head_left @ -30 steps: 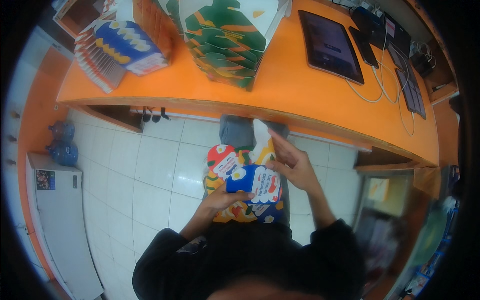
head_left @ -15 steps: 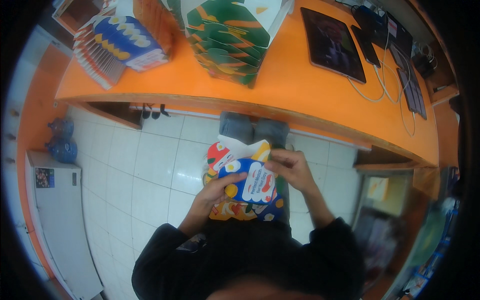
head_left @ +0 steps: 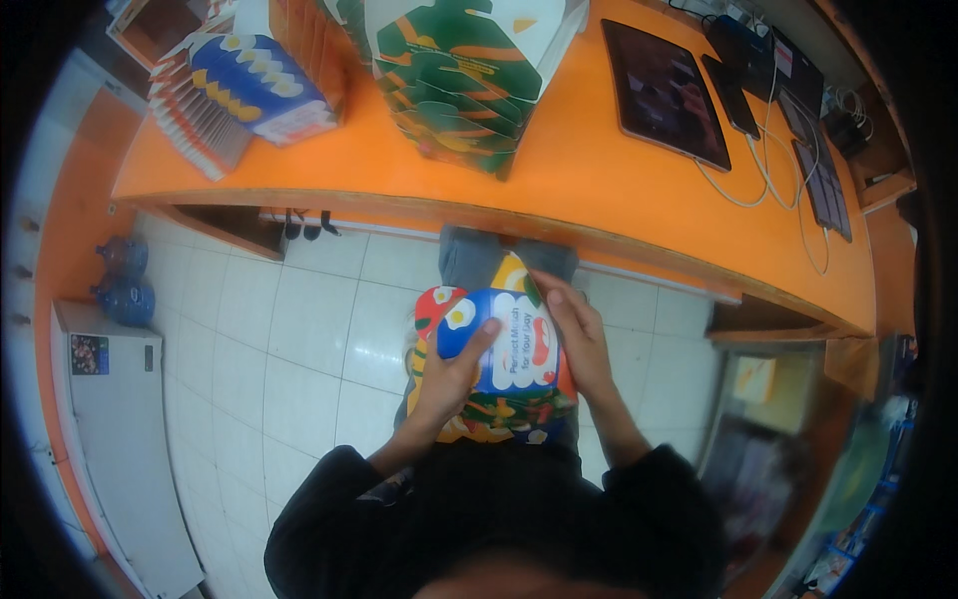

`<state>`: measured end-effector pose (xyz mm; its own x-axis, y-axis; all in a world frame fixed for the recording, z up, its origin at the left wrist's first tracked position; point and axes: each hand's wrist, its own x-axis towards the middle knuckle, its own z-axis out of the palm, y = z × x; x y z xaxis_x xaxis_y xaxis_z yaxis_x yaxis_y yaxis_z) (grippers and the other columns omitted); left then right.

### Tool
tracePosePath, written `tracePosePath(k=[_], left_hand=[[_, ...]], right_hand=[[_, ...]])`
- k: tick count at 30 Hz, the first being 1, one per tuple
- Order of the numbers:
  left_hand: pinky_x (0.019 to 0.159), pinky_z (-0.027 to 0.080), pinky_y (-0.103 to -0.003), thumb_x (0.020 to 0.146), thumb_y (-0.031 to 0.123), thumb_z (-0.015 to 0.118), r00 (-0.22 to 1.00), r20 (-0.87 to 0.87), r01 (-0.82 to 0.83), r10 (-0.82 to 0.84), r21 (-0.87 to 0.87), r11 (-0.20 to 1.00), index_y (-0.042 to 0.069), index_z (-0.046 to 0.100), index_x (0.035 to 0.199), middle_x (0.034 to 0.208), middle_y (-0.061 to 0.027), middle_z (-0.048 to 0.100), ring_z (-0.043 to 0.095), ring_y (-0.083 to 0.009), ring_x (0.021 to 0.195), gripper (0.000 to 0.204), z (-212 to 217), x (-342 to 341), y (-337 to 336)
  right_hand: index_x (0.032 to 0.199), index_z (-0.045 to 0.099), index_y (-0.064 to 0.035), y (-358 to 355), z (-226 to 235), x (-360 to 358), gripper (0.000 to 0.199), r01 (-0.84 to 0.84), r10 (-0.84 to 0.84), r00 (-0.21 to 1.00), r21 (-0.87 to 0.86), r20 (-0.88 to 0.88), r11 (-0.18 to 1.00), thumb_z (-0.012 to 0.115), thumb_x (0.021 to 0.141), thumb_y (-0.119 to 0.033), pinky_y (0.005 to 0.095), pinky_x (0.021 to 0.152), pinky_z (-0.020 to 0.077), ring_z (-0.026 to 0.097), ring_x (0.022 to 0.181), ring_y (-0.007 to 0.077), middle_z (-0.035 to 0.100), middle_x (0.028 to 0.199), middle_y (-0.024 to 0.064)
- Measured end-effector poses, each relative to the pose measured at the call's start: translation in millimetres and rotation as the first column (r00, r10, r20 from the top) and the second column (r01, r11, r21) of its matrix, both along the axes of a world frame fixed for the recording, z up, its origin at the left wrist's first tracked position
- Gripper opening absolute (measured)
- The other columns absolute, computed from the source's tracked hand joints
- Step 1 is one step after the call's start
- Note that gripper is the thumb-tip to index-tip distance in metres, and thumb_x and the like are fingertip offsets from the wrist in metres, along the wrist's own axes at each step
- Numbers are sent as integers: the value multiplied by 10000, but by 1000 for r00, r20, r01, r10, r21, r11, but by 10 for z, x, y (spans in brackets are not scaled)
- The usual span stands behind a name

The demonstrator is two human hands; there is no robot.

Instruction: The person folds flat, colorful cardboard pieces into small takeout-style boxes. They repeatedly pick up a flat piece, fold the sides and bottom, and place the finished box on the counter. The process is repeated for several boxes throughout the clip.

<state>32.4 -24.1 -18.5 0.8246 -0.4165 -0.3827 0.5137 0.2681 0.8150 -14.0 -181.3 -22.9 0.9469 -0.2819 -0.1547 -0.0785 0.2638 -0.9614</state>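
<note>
A blue printed cardboard food carton [head_left: 534, 349] with a white panel and fried-egg pictures is held upright above my lap. My left hand [head_left: 447, 381] grips its left side, thumb across the front and fingers hidden behind. Along the right edge, my right hand [head_left: 583, 339] is closed on the carton, its fingers partly hidden at the upper corner. A yellow flap [head_left: 511, 271] sticks up at the top. Under and around it, more colourful printed cardboard [head_left: 484, 431] covers my lap; how many pieces there are I cannot tell.
Ahead stands an orange table [head_left: 589, 160]. On it are a fanned stack of blue cartons [head_left: 264, 85], nested green cartons [head_left: 459, 90], a tablet [head_left: 664, 95] and phones with white cables [head_left: 763, 190]. A white chest [head_left: 130, 429] and blue water bottles [head_left: 125, 290] stand at left.
The white flap at the carton's top has gone out of sight. My right hand has slid from the top corner down the right side, and my left thumb lies further up the front.
</note>
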Motion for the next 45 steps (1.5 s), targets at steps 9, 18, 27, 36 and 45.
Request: tracePosePath(k=[9, 18, 27, 36, 45], left_hand=[[894, 514, -344, 859, 154, 670, 971, -232, 49, -59, -45, 998, 21, 425, 1287, 1150, -129, 586, 597, -228, 1071, 511, -90, -81, 12], [972, 466, -388, 837, 218, 711, 934, -230, 263, -272, -68, 962, 40, 402, 1319, 1190, -118, 549, 554, -260, 1132, 599, 85, -205, 160], [1010, 393, -373, 890, 199, 633, 654, 445, 534, -611, 301, 790, 85, 317, 1424, 1322, -186, 465, 461, -283, 1225, 631, 45, -51, 102], [1054, 312, -377, 841, 99, 642, 685, 259, 695, -681, 49, 717, 59, 268, 1462, 1375, -176, 420, 410, -282, 1262, 726, 0, 7, 262], [938, 462, -368, 697, 9, 698, 833, -13, 543, -553, -171, 822, 2, 484, 1248, 1109, -124, 595, 553, -263, 1099, 591, -314, 95, 298]], right_hand=[[1308, 454, -15, 91, -49, -69, 399, 89, -87, 993, -11, 83, 996, 395, 1017, -282, 242, 908, 440, 526, 1076, 122, 525, 1252, 94], [1286, 449, -26, 116, -282, -113, 342, 103, -62, 987, -290, 146, 951, 448, 998, -211, 283, 948, 416, 507, 1118, 145, 519, 1245, 103], [1326, 438, -7, -107, -215, -180, 489, -46, 48, 958, -15, 284, 999, 536, 956, -310, 333, 1011, 362, 482, 1201, 202, 494, 1317, 125], [1415, 352, -14, -281, -20, -144, 735, -161, 209, 944, -199, 254, 967, 714, 832, -276, 350, 1062, 319, 427, 1278, 221, 411, 1417, 142], [1285, 530, -12, -381, 40, -155, 528, -324, 334, 934, -91, 128, 942, 715, 826, -195, 303, 898, 476, 578, 1081, 185, 600, 1203, 119]])
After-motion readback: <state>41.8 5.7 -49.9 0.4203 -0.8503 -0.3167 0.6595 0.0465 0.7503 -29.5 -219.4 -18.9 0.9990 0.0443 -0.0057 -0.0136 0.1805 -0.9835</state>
